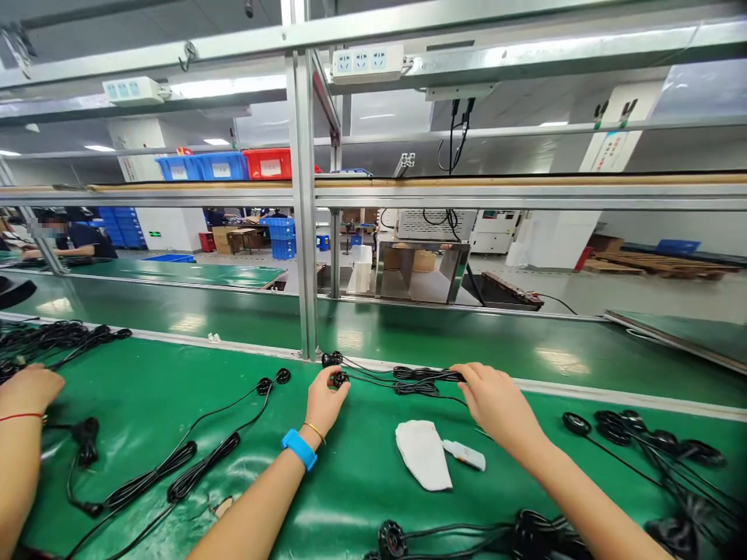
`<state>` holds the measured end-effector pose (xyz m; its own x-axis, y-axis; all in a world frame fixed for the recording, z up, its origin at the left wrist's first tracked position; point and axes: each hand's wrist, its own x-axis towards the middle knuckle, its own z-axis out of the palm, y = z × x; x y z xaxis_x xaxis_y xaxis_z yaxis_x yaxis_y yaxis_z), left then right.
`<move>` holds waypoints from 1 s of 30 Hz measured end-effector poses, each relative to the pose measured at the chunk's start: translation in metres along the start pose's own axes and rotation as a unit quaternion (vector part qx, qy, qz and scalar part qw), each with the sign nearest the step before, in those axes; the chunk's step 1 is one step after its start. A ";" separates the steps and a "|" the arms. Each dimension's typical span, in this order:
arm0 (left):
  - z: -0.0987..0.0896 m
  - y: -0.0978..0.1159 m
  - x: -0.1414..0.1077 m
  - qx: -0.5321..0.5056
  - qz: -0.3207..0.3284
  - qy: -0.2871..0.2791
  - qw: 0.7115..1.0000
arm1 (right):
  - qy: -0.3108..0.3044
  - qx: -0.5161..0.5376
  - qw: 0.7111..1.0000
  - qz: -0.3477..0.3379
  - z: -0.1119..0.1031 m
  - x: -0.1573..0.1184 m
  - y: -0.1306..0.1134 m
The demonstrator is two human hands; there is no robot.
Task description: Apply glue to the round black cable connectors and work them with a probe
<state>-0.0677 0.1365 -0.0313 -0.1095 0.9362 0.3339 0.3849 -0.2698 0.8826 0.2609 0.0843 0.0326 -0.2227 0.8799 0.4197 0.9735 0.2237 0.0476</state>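
The left hand (327,398) has its fingers closed around a round end (340,379), the right hand (495,400) around bundled black cables (429,374) along the table (362,482)'s far side. This probably keeps them straight.

Bright, even, cool white light fills the scene, coming from overhead; small ceiling lights (215,141) glow in the upper left, and a long strip light (233,85) there is washed out to white. Pale reflections lie across the glossy green belt (443,334) mid-frame, with softer sheen on the counter (362,498) at lower centre. Shadows are faint. Wide-angle stretch bows the metal rails (467,194) towards the sides. Black cables (680,537) smear at the lower right, where the corner darkens; pixelation covers a small patch at far left.
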 end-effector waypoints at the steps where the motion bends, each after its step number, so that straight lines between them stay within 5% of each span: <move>1: 0.002 0.007 -0.003 -0.027 -0.012 -0.001 1.000 | -0.005 0.007 1.000 0.003 -0.012 -0.010 0.007; 7: 0.011 0.051 -0.044 -0.172 -0.076 -0.129 0.974 | -0.147 0.144 0.979 -0.003 -0.061 -0.086 0.049; 13: 0.016 0.065 -0.082 -0.227 -0.141 -0.247 0.931 | -0.290 0.217 0.930 0.065 -0.063 -0.112 0.039; 18: 0.021 0.064 -0.090 -0.338 -0.188 -0.281 0.878 | -0.219 0.309 0.925 0.031 -0.044 -0.073 -0.027; 24: 0.017 0.068 -0.090 -0.388 -0.187 -0.265 0.862 | -0.162 0.481 0.861 0.023 0.001 -0.059 -0.093; 30: 0.017 0.072 -0.095 -0.408 -0.177 -0.264 0.856 | 0.085 0.404 0.911 -0.001 0.019 -0.084 -0.097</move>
<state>-0.0144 0.0321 -0.0052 0.4257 0.9049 -0.0076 -0.3778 0.1854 0.9071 0.1838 -0.0033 -0.0240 -0.1460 0.8177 0.5569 0.6014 0.5203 -0.6063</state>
